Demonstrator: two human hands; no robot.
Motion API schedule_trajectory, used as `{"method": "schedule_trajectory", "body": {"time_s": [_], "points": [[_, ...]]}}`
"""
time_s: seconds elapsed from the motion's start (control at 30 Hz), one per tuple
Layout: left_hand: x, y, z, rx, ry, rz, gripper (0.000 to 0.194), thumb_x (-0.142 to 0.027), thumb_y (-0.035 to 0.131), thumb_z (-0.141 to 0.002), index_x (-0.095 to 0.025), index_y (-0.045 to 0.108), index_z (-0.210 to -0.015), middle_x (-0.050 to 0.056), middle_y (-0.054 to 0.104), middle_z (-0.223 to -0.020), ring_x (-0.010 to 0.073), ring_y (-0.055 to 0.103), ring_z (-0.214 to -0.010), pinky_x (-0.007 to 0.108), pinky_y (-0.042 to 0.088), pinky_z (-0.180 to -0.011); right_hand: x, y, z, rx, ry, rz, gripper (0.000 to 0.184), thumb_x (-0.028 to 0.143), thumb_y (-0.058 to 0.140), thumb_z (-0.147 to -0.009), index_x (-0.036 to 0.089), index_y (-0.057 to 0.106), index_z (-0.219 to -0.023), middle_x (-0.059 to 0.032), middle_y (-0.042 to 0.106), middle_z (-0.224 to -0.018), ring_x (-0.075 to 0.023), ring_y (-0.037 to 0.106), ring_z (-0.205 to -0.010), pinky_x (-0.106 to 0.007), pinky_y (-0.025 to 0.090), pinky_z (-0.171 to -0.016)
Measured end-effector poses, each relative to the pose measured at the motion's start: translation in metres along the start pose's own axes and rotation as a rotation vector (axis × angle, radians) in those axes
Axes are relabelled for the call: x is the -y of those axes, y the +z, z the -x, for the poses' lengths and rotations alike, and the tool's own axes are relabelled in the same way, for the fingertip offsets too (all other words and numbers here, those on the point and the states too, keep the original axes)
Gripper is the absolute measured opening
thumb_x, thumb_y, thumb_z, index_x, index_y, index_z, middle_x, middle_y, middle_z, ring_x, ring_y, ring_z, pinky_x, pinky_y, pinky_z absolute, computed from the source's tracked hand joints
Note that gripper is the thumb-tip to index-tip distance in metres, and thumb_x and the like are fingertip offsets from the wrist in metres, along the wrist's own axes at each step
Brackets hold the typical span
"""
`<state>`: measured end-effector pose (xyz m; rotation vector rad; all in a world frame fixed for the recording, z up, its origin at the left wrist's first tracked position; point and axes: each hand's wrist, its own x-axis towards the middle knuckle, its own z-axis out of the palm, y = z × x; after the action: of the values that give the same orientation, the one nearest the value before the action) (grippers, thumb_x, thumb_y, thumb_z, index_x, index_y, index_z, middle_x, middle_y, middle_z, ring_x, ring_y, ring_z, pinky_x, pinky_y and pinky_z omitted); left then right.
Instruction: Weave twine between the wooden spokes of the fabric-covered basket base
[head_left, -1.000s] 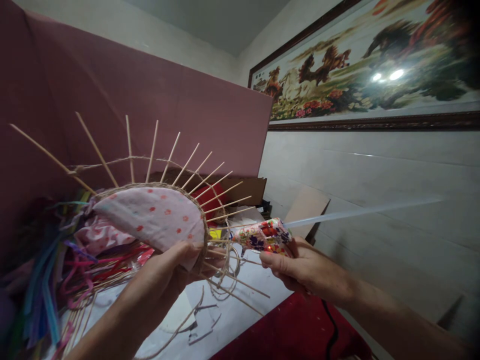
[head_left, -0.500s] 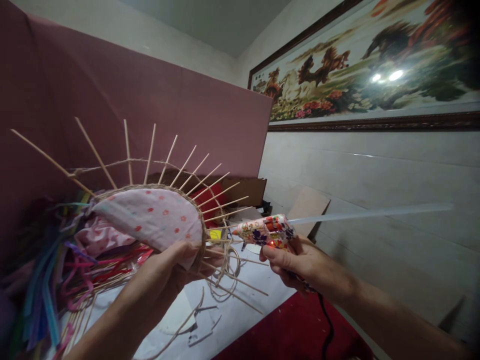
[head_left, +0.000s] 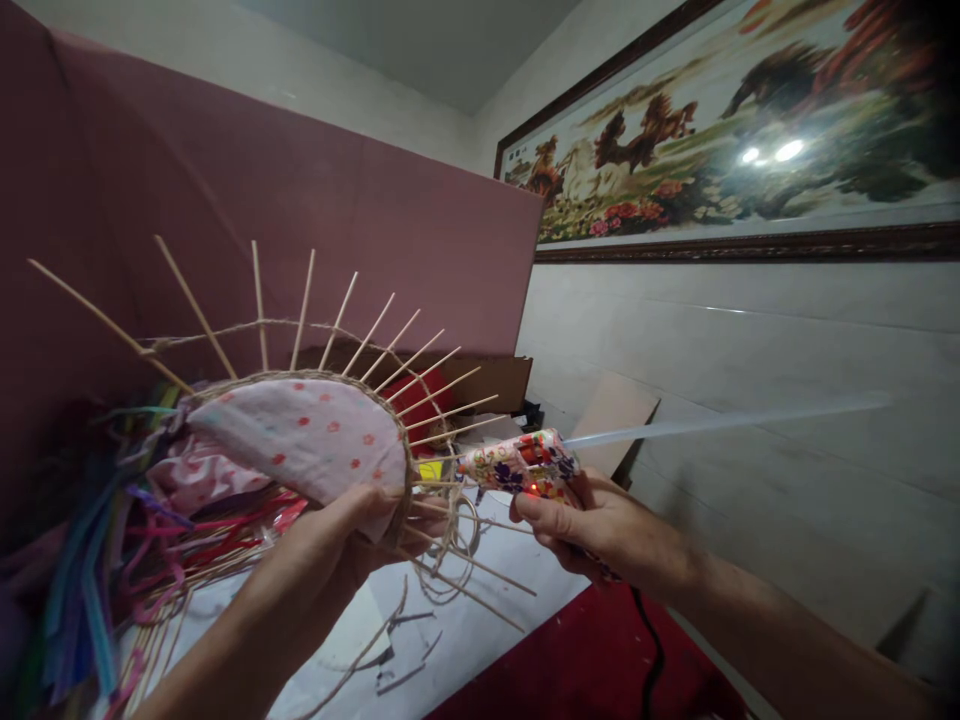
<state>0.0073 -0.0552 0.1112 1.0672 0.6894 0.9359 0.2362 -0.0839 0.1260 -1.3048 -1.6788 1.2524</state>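
My left hand (head_left: 345, 540) is closed on the lower edge of a half-round panel (head_left: 307, 430) covered in pale cloth with small red prints. Twine edges its curve, and thin wooden sticks (head_left: 337, 320) fan outward from it. A strand of twine (head_left: 202, 333) runs across the sticks partway along them. In my right hand (head_left: 600, 520) is a flower-patterned hot glue gun (head_left: 517, 465), its red light lit and a long clear glue stick (head_left: 735, 418) out of its back. The nozzle is at the sticks on the panel's right side; whether it touches one I cannot tell.
Colourful pipe cleaners (head_left: 82, 600) and pink cloth (head_left: 202, 470) lie at the left. Scraps and loose twine (head_left: 360, 660) rest on the white table surface (head_left: 457, 630). A black cord (head_left: 652, 650) hangs from the glue gun over a red surface (head_left: 585, 660). A pink board (head_left: 300, 220) stands behind.
My right hand has moved the glue gun slightly left, bringing its nozzle closer to the panel's edge. The panel and my left hand are almost unmoved.
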Motion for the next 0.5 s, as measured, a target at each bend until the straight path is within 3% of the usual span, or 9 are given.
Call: {"method": "schedule_trajectory", "body": {"time_s": [0.27,0.5], "points": [[0.001,-0.002,-0.002,-0.039,-0.005,-0.005,0.032,-0.022,0.045,-0.078,-0.007,0.072,-0.085,0.015,0.073,-0.09,0.0284,0.062,-0.091,0.04,0.045,-0.086,0.005,-0.004,0.001,-0.1,-0.122,-0.015,0.039,0.054,0.057,-0.077,0.015,0.056,-0.076,0.0045,0.043,-0.05,-0.0052,0.036,-0.035,-0.017,0.033,-0.028],[0.0,-0.009,-0.006,-0.06,-0.046,-0.014,0.031,-0.025,0.05,-0.077,-0.006,0.073,-0.084,0.016,0.074,-0.091,0.0305,0.062,-0.093,0.04,0.045,-0.085,-0.001,-0.019,-0.012,-0.347,-0.364,-0.243,0.038,0.053,0.058,-0.076,0.016,0.055,-0.08,0.0052,0.043,-0.052,-0.0046,0.033,-0.036,-0.017,0.03,-0.03]]}}
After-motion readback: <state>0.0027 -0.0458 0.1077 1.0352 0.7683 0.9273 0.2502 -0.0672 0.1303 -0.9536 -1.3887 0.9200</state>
